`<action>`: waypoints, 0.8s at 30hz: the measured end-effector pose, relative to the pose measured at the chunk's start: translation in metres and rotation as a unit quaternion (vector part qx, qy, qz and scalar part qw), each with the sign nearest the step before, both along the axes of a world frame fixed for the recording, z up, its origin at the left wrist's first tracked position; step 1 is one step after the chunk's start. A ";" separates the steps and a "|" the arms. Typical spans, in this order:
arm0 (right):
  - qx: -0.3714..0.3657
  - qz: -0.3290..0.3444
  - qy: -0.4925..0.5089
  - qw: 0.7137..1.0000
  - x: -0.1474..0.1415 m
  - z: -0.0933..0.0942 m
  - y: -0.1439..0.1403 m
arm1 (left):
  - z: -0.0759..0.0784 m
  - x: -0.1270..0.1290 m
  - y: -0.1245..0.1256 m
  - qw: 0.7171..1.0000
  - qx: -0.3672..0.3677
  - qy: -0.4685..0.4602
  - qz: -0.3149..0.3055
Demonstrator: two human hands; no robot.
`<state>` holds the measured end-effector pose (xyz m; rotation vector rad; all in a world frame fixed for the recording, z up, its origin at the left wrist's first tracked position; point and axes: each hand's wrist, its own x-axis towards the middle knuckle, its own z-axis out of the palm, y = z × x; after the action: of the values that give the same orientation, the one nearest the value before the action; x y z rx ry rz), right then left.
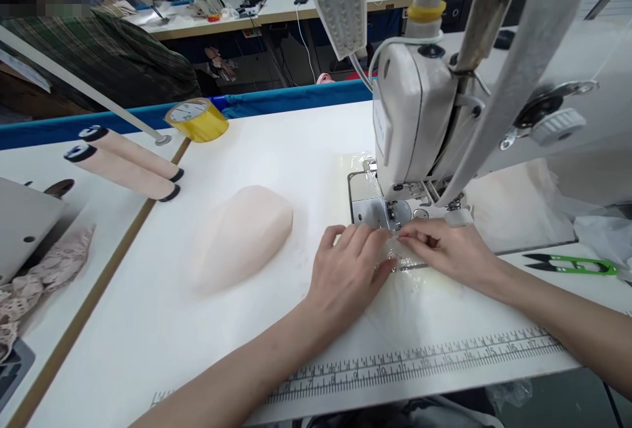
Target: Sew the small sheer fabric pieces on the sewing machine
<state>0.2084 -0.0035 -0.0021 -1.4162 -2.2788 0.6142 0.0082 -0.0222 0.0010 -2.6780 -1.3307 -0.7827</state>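
Note:
A white sewing machine [409,112] stands over a metal needle plate [368,211]. My left hand [348,263] rests at the plate's front left, palm down, with bent fingers and the thumb apart; no object shows in it. Just right of it, my right hand [451,247] pinches thumb and forefinger together in front of the presser foot. Whatever lies between those fingertips is too small to make out. Clear tape [412,280] covers the table around the plate. Left of my hands lies a pale, cup-shaped fabric piece [247,234].
Green thread snips [573,265] lie right of my right hand, near pale fabric [518,207]. Two thread cones [123,168] and a yellow tape roll [200,120] are at the left, near lace [47,276]. A printed ruler [395,365] follows the front edge. Another person's sleeve [108,59] shows beyond.

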 end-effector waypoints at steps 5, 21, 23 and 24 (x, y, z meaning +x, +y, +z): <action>0.030 -0.014 0.002 0.999 -0.001 -0.002 0.002 | 0.001 0.000 -0.004 0.986 0.135 0.057 -0.073; 0.322 0.021 -0.137 0.937 0.004 0.002 -0.005 | -0.001 -0.001 -0.003 0.989 0.078 0.105 -0.064; 0.341 0.035 -0.168 0.924 0.002 0.004 -0.008 | -0.001 -0.001 -0.003 0.990 0.075 0.106 -0.060; 0.347 0.033 -0.184 0.919 0.001 0.004 -0.009 | -0.001 0.000 -0.003 0.990 0.073 0.109 -0.056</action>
<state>0.2098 -0.0127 0.0016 -1.1487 -2.4504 -0.4689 0.0079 -0.0256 0.0004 -2.6496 -1.0391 -0.5531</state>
